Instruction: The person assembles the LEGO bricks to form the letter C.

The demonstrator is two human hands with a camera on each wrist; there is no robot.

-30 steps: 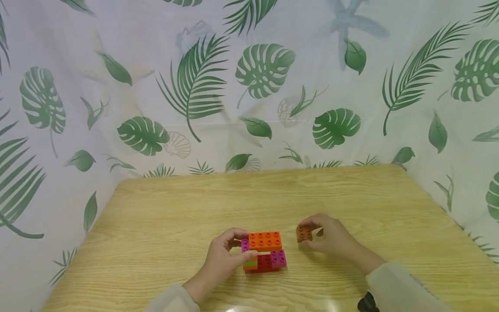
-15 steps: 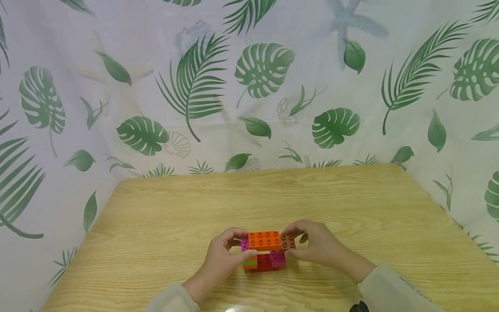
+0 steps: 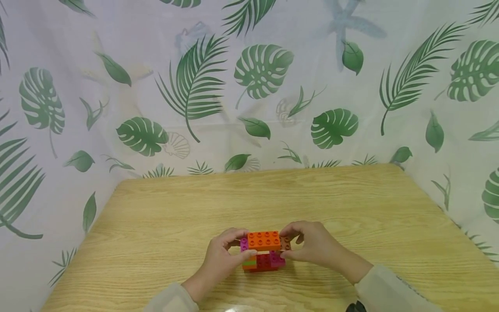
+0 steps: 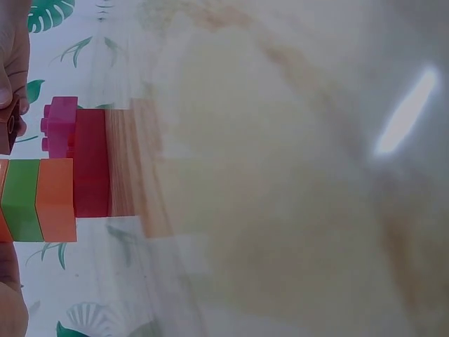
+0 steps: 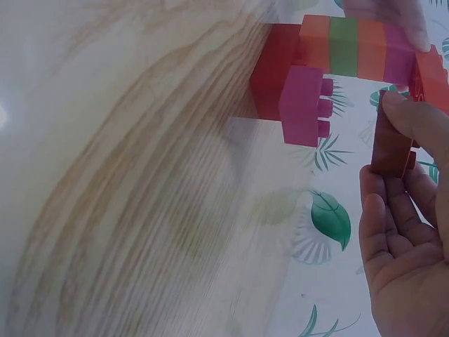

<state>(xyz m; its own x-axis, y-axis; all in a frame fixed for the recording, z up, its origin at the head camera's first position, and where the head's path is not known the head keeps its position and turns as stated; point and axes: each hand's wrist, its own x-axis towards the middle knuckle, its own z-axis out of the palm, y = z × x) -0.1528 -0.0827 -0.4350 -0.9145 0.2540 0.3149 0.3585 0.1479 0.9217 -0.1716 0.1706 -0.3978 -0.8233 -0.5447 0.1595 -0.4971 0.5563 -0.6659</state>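
In the head view my left hand [image 3: 219,259] grips the left column of a toy building brick structure. A red brick [image 4: 91,161] forms its base. On its left rise orange and green bricks [image 5: 344,45], topped by a magenta brick [image 3: 244,245]. A long orange brick [image 3: 264,240] juts rightward from the top, above a gap. A second magenta brick [image 5: 300,105] sits on the base's right end, studs up. My right hand [image 3: 317,246] pinches a brown four-stud brick [image 5: 393,137] between thumb and fingers, partly tucked behind the orange brick's right end and above the magenta one.
The structure stands on a wood-grain table [image 3: 175,203]. A white curtain [image 3: 288,26] printed with green leaves hangs behind and at both sides. A small black object [image 3: 355,307] shows by the right sleeve [image 3: 390,290] at the lower edge.
My right hand has carried the brown brick leftward from beside the structure to the orange brick's right end, where it is now partly hidden. My left hand keeps its hold.
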